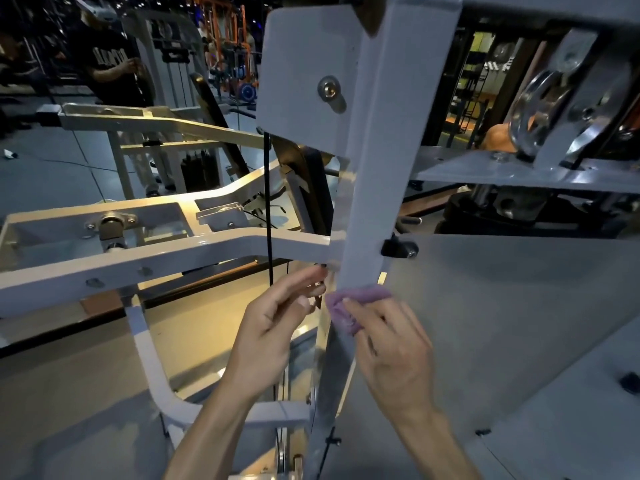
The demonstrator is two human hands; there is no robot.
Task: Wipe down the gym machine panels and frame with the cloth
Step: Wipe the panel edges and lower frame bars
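Note:
A white upright post [377,174] of the gym machine frame runs down the middle of the head view. A purple cloth [349,301] lies against this post, pressed there by my right hand [391,344], whose fingers wrap over it. My left hand [277,320] is just left of the post with loosely curled fingers, its fingertips near the post's edge and holding nothing. A large grey side panel [512,323] spreads to the right of the post. A white frame arm [145,261] joins the post from the left.
A black cable [267,202] hangs straight down just left of my left hand. A chrome pulley [540,109] sits on a shelf plate at upper right. A person in a dark shirt [107,60] stands at the far left among other machines.

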